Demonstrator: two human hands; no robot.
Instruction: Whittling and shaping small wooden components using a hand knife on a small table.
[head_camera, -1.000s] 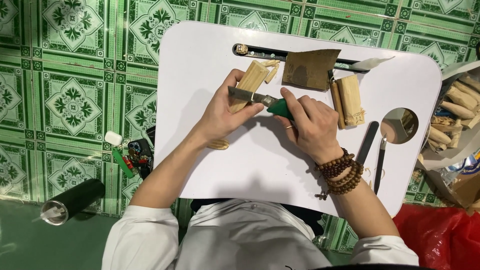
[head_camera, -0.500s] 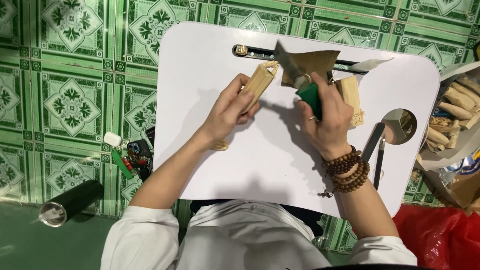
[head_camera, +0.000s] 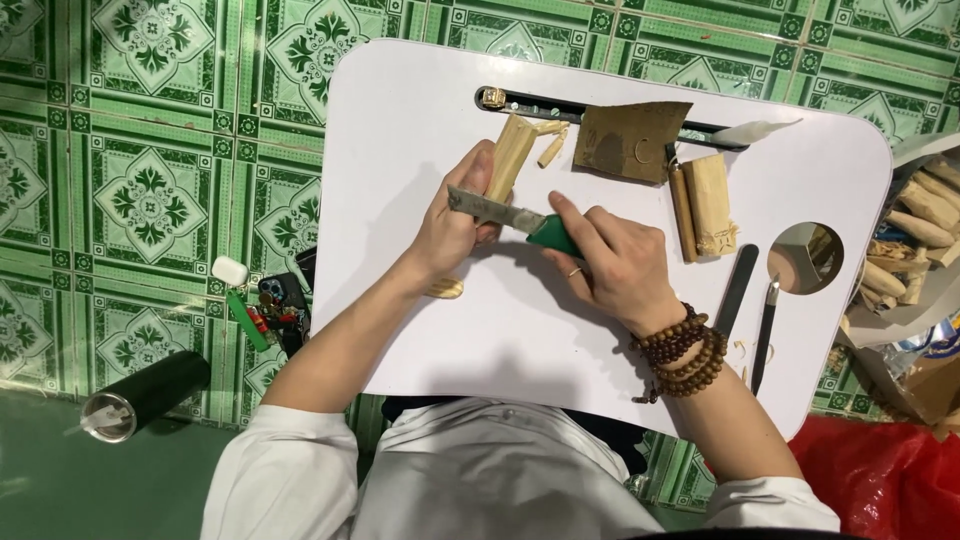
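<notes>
My left hand (head_camera: 452, 225) grips the lower end of a pale wooden stick (head_camera: 512, 156), which tilts up and away over the white lap table (head_camera: 400, 120). My right hand (head_camera: 612, 262) holds a knife with a green handle (head_camera: 552, 236). Its flat steel blade (head_camera: 487, 207) lies across the stick, just above my left fingers. A string of brown beads circles my right wrist.
Brown sandpaper (head_camera: 630, 140), two wood pieces (head_camera: 704, 204), small offcuts (head_camera: 551, 150), a file (head_camera: 738, 288) and a thin tool (head_camera: 766, 320) lie on the table. A box of wood blanks (head_camera: 915, 235) stands right. On the green tiled floor: black flask (head_camera: 145, 395), lighter (head_camera: 245, 318), red bag (head_camera: 885, 480).
My right hand swung the knife up and right toward the sandpaper, then came back left. The blade now rests across the stick again.
</notes>
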